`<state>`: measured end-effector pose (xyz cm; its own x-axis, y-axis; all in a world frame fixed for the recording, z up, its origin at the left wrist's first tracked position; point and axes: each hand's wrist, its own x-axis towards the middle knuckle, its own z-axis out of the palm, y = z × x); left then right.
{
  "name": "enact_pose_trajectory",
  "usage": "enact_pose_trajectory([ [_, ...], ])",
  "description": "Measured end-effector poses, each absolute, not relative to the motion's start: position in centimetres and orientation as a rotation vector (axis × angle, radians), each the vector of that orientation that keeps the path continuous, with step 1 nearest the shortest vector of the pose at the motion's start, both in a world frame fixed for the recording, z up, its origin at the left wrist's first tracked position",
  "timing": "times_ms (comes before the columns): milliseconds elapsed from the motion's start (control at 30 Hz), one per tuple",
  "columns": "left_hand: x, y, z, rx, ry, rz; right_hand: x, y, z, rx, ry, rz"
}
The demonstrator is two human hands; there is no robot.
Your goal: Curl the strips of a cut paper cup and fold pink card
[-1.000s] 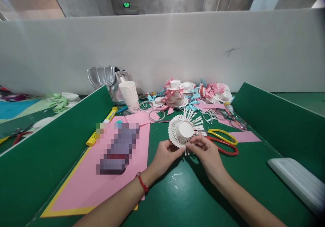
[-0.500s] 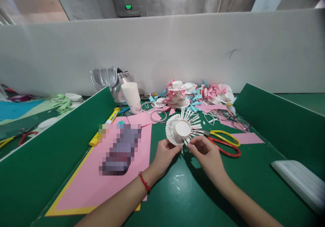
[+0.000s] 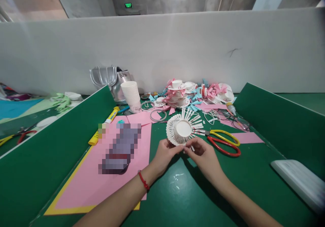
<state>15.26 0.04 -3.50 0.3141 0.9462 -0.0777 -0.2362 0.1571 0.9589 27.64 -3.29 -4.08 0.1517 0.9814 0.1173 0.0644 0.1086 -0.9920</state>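
Observation:
A white paper cup [image 3: 183, 129], its wall cut into narrow strips, is between my hands with its round base facing up. Strips on its left side are folded into a scalloped rim, while those at the upper right fan out straight. My left hand [image 3: 167, 153] pinches the lower edge of the cup. My right hand [image 3: 202, 155] pinches strips at the near edge, its fingertips close against the left thumb. Scissors [image 3: 224, 142] with one yellow and one red handle lie just right of the cup, their tips by its strips.
Pink paper [image 3: 137, 183], a blurred-out dark object [image 3: 120, 149] and a glue stick [image 3: 109, 122] lie left. Stacked paper cups [image 3: 130, 93], tape rings [image 3: 158, 115] and finished cup pieces [image 3: 177, 93] stand behind. Green dividers [image 3: 284, 118] flank the table; a white object [image 3: 297, 179] lies right.
My right hand has shifted slightly left and down, bringing its fingertips against my left thumb at the cup's near edge. The cup has turned or moved slightly.

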Motion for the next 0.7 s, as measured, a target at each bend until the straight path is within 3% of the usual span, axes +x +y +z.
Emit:
enact_pose_trajectory([
  [700, 15.34, 0.22, -3.8, 1.058, 0.935, 1.045, 27.62, -3.3, -4.61, -1.236, -1.265, 0.981],
])
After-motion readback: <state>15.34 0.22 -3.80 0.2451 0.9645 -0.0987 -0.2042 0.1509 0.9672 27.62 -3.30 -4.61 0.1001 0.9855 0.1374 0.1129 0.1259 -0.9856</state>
